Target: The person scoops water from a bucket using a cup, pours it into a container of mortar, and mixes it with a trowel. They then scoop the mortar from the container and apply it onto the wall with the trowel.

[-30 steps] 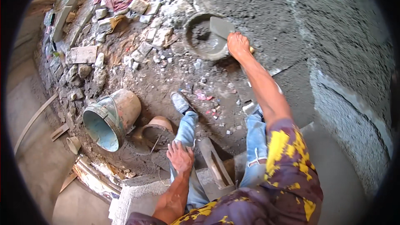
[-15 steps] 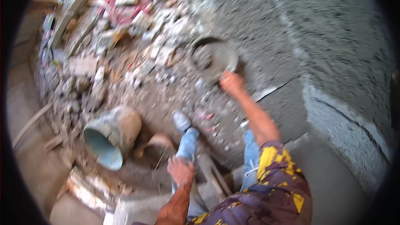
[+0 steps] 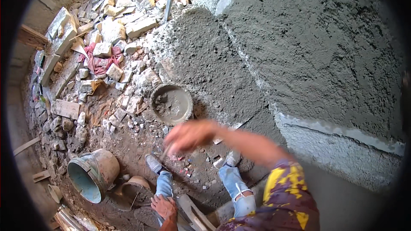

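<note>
The right hand is raised above the ground, just below the near edge of the bowl; its fingers are curled round a thin tool, blurred and seen edge-on. The bowl, with grey mortar inside, sits on the ground at the left edge of the rough grey plaster. The left hand rests on the left leg, fingers loosely spread, gripping nothing visible. Toward the ground's left edge is a bucket, pale blue inside; rubble and a red cloth lie toward its far left corner.
</note>
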`<state>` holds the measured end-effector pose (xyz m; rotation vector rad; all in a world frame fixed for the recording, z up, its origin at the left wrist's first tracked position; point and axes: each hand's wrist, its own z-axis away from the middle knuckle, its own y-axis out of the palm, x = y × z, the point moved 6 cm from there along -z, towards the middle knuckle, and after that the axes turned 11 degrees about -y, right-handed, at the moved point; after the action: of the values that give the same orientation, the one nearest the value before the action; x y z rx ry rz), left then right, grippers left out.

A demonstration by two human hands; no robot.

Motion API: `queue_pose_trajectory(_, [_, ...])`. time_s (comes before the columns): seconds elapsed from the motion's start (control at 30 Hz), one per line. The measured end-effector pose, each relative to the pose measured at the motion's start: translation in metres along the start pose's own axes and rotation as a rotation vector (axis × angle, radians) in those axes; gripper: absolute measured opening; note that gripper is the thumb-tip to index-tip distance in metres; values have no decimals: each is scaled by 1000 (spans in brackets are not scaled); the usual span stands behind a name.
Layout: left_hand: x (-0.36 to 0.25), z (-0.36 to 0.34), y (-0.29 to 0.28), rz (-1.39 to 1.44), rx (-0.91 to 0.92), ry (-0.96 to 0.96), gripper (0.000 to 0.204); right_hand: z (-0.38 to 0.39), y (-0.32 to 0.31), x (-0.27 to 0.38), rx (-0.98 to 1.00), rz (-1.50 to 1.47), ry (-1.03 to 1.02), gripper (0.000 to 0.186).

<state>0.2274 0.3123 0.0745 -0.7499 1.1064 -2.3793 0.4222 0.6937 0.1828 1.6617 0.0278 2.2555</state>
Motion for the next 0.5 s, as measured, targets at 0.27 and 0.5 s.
queue_pose_trajectory(0.27, [-13,21,29,-6,12,34,49,361,-150,36,-1674,738,80,29])
queue_pose_trajectory(0.5, [-17,3,-10,-44,15,40,48,193,-55,-57,-1120,1030,203,20])
